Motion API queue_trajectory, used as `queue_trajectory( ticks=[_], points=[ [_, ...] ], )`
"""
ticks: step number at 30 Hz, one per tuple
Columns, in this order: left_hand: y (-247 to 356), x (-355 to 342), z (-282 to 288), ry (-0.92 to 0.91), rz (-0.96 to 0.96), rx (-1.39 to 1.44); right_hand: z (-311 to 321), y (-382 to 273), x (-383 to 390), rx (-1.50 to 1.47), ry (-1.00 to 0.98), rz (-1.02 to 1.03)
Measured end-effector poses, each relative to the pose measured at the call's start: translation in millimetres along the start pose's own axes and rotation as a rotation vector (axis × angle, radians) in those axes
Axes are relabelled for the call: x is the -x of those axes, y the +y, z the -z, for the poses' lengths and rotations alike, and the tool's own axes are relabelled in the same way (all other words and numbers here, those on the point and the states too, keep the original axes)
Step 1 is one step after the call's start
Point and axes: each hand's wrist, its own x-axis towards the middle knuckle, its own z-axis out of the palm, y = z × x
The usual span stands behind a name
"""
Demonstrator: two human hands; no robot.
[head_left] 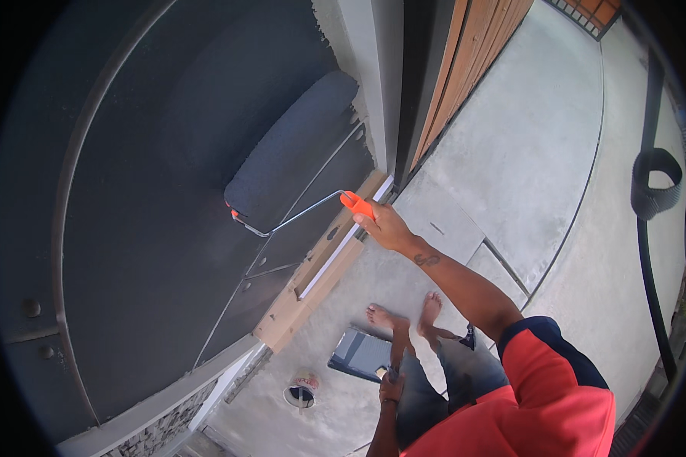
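Observation:
My right hand [389, 226] is closed around the orange handle of a paint roller [293, 145], arm stretched out. A bent metal rod leads from the handle to the long, dark grey roller sleeve, which lies against the dark-painted wall [152, 206]. Thin grooves and round spots mark that wall. Low beside my thigh is my left hand [391, 388], its fingers closed round a small thing with a pale end that I cannot make out. Just past it, on the floor, a paint tray [358, 353] holds grey paint.
A small paint bucket [302, 390] with dark contents stands left of the tray. Cardboard strips [282, 324] line the wall's foot. A pale post [385, 84] and wooden slats [472, 57] border the wall's far end. A dark strap [652, 183] hangs at right. My bare feet stand on concrete [511, 137].

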Motion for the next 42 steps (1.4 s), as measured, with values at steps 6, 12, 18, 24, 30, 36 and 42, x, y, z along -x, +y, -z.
queue_trajectory(
  ticks=[6, 12, 18, 24, 30, 36, 42],
  points=[
    [-15, 6, -8, -0.128, 0.049, -0.050, -39, 94, 37, 0.045, -0.083, -0.179],
    [-16, 11, 2, -0.144, 0.112, -0.062, -60, 132, 76, 0.190, -0.005, -0.107],
    [-18, 9, 10, -0.145, 0.100, -0.032, -105, 117, 119, 0.245, -0.053, -0.070],
    [-28, 14, 16, -0.094, 0.108, 0.033, -165, 109, 90, 0.191, -0.050, 0.022],
    [-30, 10, 23, -0.098, 0.093, 0.098, -170, 95, 73, 0.149, -0.061, 0.034],
    [-79, 5, 14, 0.155, 0.042, 0.312, -151, 16, 83, 0.156, -0.038, 0.082],
    [-132, 27, 28, 0.194, 0.367, 1.090, -127, -143, 40, 0.089, -0.028, 0.189]
  ],
)
